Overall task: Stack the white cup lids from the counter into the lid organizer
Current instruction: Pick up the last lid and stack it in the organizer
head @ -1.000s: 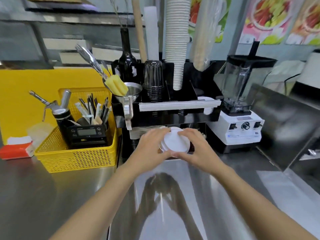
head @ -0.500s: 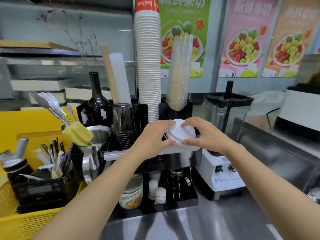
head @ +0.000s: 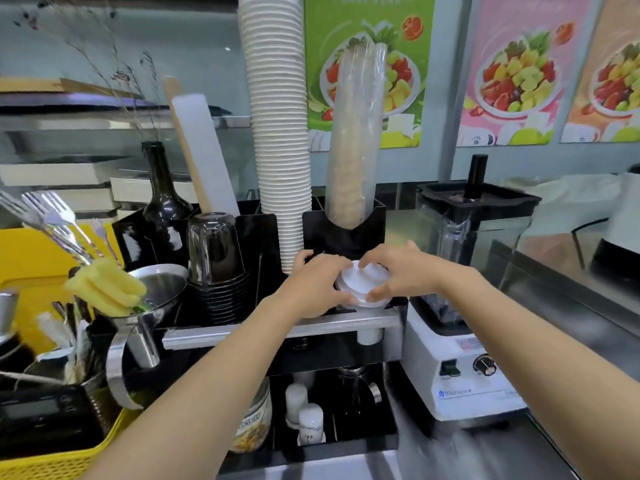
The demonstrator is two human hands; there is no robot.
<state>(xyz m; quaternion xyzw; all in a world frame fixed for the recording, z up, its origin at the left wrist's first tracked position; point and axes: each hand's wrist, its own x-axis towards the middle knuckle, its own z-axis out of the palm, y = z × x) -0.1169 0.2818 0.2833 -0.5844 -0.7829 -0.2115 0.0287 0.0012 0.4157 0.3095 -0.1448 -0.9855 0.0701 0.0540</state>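
A small stack of white cup lids (head: pixel 362 284) sits between my two hands, low over the front right compartment of the black lid organizer (head: pixel 346 237). My left hand (head: pixel 317 285) wraps the stack's left side, fingers curled under it. My right hand (head: pixel 398 268) grips the right side, thumb on the front rim and fingers over the top. The bottom of the stack is hidden by my hands and the organizer's front wall.
A tall column of white paper cups (head: pixel 280 133) and a sleeve of clear cups (head: pixel 356 133) rise just behind my hands. Dark stacked cups (head: pixel 216 261) and a bottle (head: pixel 164 188) stand left. A blender (head: pixel 471 289) stands right; a yellow basket (head: pixel 52 459) with tools sits left.
Both hands lifted the lid stack from the counter up to the organizer's top, then lowered it toward the front right compartment. The camera view tilted upward.
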